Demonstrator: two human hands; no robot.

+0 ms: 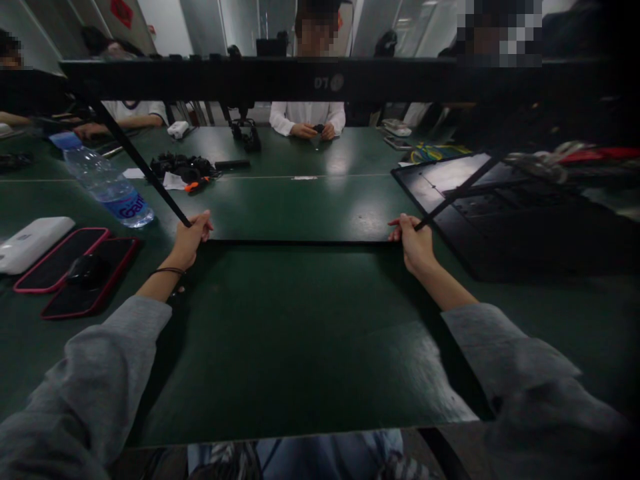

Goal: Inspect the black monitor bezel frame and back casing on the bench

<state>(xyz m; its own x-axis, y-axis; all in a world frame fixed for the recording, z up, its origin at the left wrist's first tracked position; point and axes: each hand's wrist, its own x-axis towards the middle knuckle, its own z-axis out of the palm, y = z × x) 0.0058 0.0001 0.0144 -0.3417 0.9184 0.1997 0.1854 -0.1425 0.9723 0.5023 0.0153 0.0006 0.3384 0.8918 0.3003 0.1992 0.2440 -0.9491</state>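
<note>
Both my hands hold a black monitor bezel, an open rectangular frame, raised and tilted over the green table. Its wide bar with a reversed LG logo is at the far side, and its thin bar lies nearest me. My left hand is closed around the near left corner. At the near right corner, my right hand grips the bezel the same way. Through the opening I see the tabletop and a person across from me. To the right of my right hand lies a large dark panel with a shiny, screen-like part.
On the left are a water bottle, a white device, two red-edged phones and a black mouse. Dark parts lie beyond the bezel's left side. Cables sit at the right. Several people sit around the table.
</note>
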